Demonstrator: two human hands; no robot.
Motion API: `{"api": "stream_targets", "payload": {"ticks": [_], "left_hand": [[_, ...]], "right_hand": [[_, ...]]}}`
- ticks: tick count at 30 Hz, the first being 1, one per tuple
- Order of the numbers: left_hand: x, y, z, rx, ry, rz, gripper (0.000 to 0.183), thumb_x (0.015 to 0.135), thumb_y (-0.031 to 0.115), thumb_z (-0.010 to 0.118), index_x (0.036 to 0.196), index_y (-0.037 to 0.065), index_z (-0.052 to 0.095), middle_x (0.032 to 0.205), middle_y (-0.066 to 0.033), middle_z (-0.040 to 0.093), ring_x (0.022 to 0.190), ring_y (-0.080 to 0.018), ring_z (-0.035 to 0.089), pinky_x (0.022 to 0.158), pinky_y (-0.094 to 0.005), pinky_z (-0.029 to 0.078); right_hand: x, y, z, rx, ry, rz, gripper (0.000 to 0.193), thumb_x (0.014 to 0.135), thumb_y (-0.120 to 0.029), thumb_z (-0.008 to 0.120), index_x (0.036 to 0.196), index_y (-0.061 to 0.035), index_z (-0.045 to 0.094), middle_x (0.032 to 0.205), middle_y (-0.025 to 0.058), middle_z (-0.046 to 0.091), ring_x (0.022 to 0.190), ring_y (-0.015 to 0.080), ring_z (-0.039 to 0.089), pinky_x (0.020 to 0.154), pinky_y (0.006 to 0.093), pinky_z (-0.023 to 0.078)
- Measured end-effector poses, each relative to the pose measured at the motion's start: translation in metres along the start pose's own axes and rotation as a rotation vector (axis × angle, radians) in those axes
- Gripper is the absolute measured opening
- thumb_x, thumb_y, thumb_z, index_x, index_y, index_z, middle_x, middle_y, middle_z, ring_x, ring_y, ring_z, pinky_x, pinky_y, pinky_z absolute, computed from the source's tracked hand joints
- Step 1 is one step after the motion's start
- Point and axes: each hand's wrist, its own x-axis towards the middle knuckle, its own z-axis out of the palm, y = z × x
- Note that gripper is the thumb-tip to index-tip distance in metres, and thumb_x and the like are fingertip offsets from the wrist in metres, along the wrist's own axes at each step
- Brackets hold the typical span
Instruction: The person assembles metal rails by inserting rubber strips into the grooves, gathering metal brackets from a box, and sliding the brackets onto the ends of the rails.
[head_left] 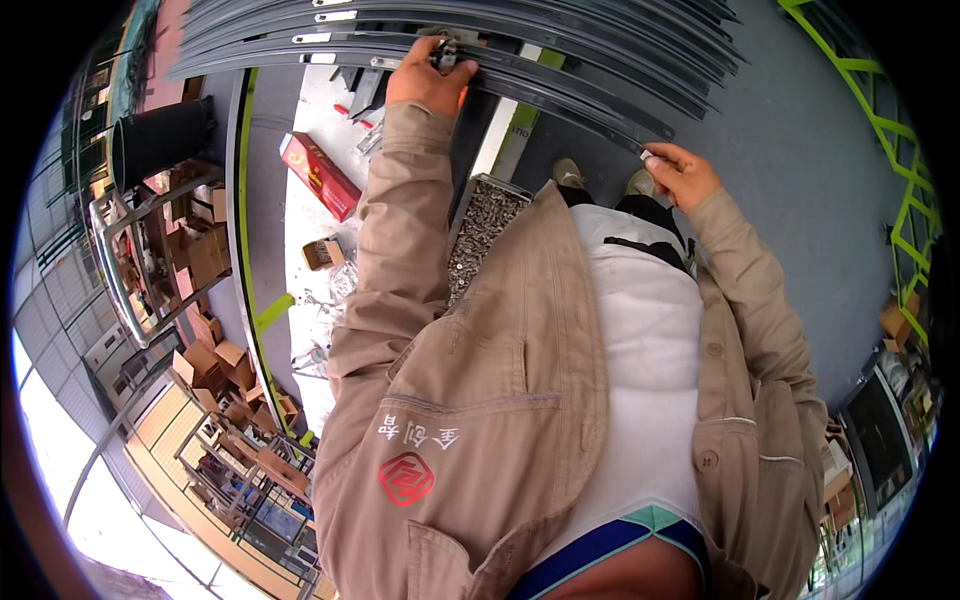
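Long strips (565, 103), dark grey metal, smooth, with a low sheen; small parts (490, 212), loose, bright metal. Red box (322, 178), printed card, glossy; small carton (322, 254), plain brown cardboard, matt. Jacket (480, 350), tan woven cloth, matt, creased; shirt (650, 350), white cloth, soft; floor (820, 170), grey, smooth.

Bright illumination overexposes the pale, metal-framed panels (48, 435) at lower left, while fisheye distortion curves the lime-green metal frame (858, 65) at right.
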Motion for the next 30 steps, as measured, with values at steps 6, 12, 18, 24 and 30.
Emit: {"api": "stream_targets", "payload": {"ticks": [6, 12, 18, 24, 30], "left_hand": [[0.020, -0.040, -0.023, 0.008, 0.174, -0.072, 0.051, 0.074, 0.032, 0.080, 0.113, 0.004, 0.063, 0.088, -0.0113, 0.071, 0.081, -0.0256, 0.069, 0.077, -0.0344, 0.053], [0.027, -0.057, -0.018, -0.050, 0.214, -0.136, 0.051, 0.073, 0.031, 0.081, 0.114, 0.006, 0.064, 0.086, -0.0097, 0.071, 0.080, -0.0234, 0.068, 0.075, -0.0335, 0.053], [-0.015, 0.002, 0.007, -0.080, 0.114, -0.008, 0.044, 0.075, 0.022, 0.081, 0.112, 0.005, 0.064, 0.090, -0.0108, 0.070, 0.079, -0.0213, 0.067, 0.075, -0.0312, 0.053], [-0.015, -0.003, 0.031, -0.073, 0.176, 0.143, 0.047, 0.071, 0.026, 0.085, 0.109, 0.004, 0.065, 0.107, -0.0113, 0.065, 0.094, -0.0275, 0.064, 0.083, -0.0337, 0.051], [-0.020, 0.003, 0.032, 0.019, 0.238, 0.185, 0.042, 0.075, 0.025, 0.081, 0.109, 0.005, 0.066, 0.116, -0.0101, 0.065, 0.104, -0.0250, 0.064, 0.082, -0.0317, 0.054]], "right_hand": [[0.006, -0.004, 0.008, 0.040, 0.043, 0.071, 0.038, 0.095, -0.033, 0.064, 0.123, -0.0072, 0.064, 0.068, -0.0016, 0.053, 0.053, 0.0046, 0.042, 0.046, 0.0212, 0.033], [0.006, -0.011, 0.012, 0.060, 0.078, 0.109, 0.037, 0.094, -0.033, 0.066, 0.120, -0.0068, 0.065, 0.067, -0.0011, 0.053, 0.051, 0.0047, 0.041, 0.045, 0.0217, 0.032], [0.007, -0.004, 0.013, 0.041, 0.096, 0.061, 0.034, 0.093, -0.032, 0.066, 0.115, -0.0055, 0.067, 0.073, 0.0011, 0.060, 0.057, 0.0065, 0.048, 0.053, 0.0225, 0.041], [-0.002, 0.001, 0.016, -0.076, 0.097, -0.090, 0.039, 0.094, -0.028, 0.063, 0.120, 0.0009, 0.064, 0.081, 0.0033, 0.064, 0.069, 0.0089, 0.055, 0.065, 0.0251, 0.047], [-0.016, -0.014, 0.025, -0.221, 0.078, -0.124, 0.047, 0.095, -0.024, 0.062, 0.131, 0.0052, 0.056, 0.085, 0.0040, 0.064, 0.072, 0.0091, 0.055, 0.067, 0.0249, 0.047]]}}
